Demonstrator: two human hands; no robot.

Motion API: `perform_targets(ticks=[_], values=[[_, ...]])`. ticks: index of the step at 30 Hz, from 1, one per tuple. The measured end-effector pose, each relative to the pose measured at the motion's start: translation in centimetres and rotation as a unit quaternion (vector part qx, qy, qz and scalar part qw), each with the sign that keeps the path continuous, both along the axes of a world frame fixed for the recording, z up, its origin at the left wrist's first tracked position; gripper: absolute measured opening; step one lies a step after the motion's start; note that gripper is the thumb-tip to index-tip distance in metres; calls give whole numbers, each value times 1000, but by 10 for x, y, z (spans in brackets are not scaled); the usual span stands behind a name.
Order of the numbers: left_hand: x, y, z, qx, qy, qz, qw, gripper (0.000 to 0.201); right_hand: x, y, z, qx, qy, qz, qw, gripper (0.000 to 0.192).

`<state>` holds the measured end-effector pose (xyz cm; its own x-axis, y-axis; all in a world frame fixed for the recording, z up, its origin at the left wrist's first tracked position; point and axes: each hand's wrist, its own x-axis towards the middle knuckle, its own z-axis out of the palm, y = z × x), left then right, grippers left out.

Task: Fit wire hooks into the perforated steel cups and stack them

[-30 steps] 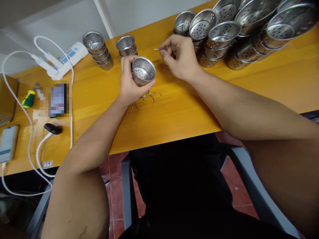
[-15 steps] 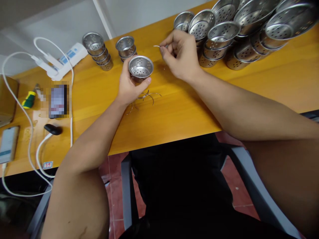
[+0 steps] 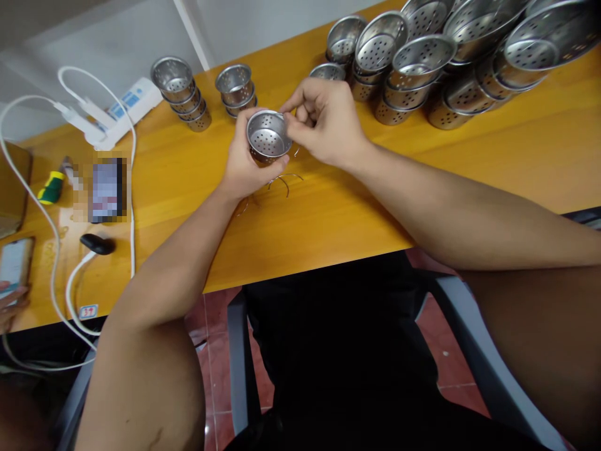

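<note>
Fingers of the left hand [image 3: 244,166] are wrapped around a small perforated steel cup [image 3: 267,134]; its rim is pinched by the right hand [image 3: 319,122] above the yellow wooden table [image 3: 328,213].

1 head-worn view looks forward and steeply down from above the seated person's lap, close to the work. The orange wooden table [image 3: 328,213] runs slantwise, rising toward the right. Both forearms enter from the near edge; the pale wall [image 3: 117,31] lies far left, red floor tiles [image 3: 451,351] near.
</note>
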<state>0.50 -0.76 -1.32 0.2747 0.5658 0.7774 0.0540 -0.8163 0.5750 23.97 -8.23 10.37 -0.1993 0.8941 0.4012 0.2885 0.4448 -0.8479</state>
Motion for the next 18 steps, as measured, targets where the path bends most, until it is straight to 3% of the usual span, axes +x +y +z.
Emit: perform_targets(ticks=[4, 8, 12, 18], values=[[-3, -10, 8, -56, 68, 32, 996, 110, 0, 0, 0, -10, -2, -7, 1000, 33], [0, -16, 13, -61, 70, 35, 995, 110, 0, -1, -1, -21, -4, -4, 1000, 31], [3, -18, 15, -102, 66, 41, 992, 103, 1, 1, -3, 21, 12, 11, 1000, 30], [1, -14, 9, -65, 56, 14, 996, 102, -2, 0, -4, 17, -11, -16, 1000, 31]])
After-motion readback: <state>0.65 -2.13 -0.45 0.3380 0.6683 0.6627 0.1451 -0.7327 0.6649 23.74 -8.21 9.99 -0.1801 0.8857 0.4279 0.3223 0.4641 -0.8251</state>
